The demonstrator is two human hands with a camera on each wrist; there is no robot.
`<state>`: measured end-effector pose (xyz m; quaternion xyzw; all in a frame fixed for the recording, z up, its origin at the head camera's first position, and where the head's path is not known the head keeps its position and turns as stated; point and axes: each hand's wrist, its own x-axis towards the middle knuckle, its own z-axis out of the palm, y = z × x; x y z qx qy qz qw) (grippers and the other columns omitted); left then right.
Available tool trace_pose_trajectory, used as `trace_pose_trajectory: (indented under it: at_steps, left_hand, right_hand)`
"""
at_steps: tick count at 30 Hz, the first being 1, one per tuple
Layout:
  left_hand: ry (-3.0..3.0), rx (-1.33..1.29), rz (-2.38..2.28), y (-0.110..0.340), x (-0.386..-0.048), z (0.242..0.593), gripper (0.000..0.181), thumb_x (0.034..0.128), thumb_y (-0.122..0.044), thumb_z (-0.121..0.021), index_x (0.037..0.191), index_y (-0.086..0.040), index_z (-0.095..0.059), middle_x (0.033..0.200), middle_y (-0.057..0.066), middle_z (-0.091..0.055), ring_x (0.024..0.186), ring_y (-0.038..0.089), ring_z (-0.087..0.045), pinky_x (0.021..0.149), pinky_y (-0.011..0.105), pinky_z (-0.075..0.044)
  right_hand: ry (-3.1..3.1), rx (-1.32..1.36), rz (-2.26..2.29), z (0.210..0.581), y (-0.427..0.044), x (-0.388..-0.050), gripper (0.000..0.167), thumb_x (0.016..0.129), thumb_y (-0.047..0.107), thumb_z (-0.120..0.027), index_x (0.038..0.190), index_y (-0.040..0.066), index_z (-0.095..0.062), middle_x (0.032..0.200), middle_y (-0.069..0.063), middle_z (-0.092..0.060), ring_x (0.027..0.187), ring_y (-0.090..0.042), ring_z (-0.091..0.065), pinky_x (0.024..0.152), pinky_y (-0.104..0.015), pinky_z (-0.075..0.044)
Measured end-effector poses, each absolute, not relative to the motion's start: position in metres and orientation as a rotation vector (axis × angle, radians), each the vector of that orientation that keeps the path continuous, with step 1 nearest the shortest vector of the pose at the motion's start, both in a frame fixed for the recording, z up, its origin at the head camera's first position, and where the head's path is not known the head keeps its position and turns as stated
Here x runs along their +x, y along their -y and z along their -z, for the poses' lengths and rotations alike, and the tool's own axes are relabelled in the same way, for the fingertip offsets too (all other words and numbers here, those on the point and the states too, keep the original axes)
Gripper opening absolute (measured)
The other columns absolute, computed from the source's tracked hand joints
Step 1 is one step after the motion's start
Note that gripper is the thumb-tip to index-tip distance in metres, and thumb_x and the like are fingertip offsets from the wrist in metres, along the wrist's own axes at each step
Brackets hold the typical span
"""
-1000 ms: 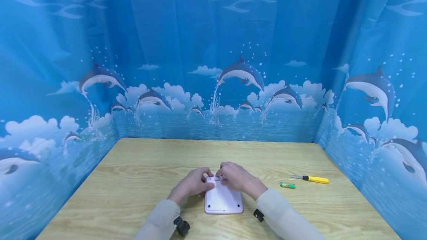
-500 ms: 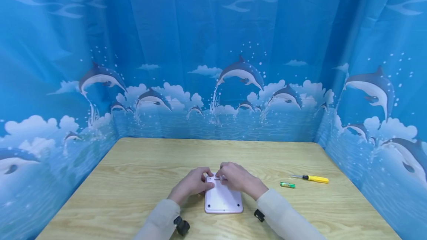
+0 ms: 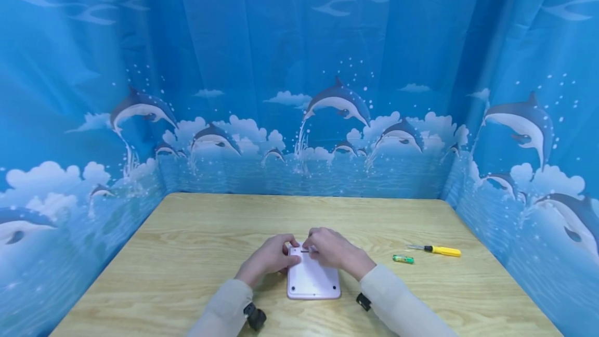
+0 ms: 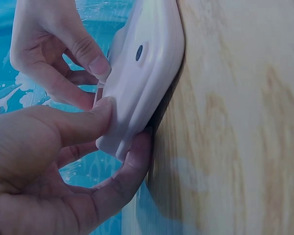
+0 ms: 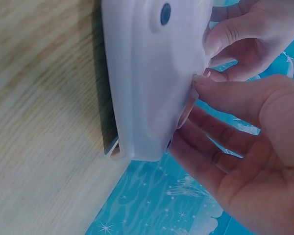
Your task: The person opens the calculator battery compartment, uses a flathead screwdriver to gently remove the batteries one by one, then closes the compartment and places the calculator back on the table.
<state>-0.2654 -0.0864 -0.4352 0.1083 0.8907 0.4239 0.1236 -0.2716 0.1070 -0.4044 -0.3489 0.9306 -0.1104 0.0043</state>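
A flat pale pink device (image 3: pixel 314 277), calculator-like, lies underside up on the table, with dark round feet showing at its near corners. A dark slot opens near its far edge. My left hand (image 3: pixel 269 260) grips the far left corner; in the left wrist view its thumb presses on top and a finger reaches beneath the device (image 4: pixel 142 73). At the slot my right hand (image 3: pixel 333 248) pinches a small pale cover (image 5: pixel 187 110) between thumb and fingers. The fingers hide much of this cover, and I cannot tell whether it is loose.
To the right on the wooden table (image 3: pixel 210 222) lies a green battery (image 3: pixel 403 259). Just beyond it is a screwdriver (image 3: pixel 444 251) with a yellow handle, its shaft pointing left. A blue dolphin-print curtain (image 3: pixel 299 92) surrounds the table's back and sides.
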Motion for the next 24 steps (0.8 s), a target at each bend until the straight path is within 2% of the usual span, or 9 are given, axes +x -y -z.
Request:
trace_pose_trajectory:
  at_steps: [24]
  left_hand:
    - [-2.608,0.31,-1.227,0.0862,-0.2646,0.4348,0.026,0.0917,-0.013,-0.078,0.114,-0.008,-0.067,0.083,0.008,-0.058,0.067,0.018,-0.059,0.059,0.029,-0.053]
  right_hand:
    - [-2.899,-1.106,0.335,0.4063,-0.1075,-0.2742,0.024,0.092,0.005,-0.072,0.115,0.007,-0.077,0.109,-0.01,-0.076,0.095,-0.018,-0.072,0.081,-0.023,-0.06]
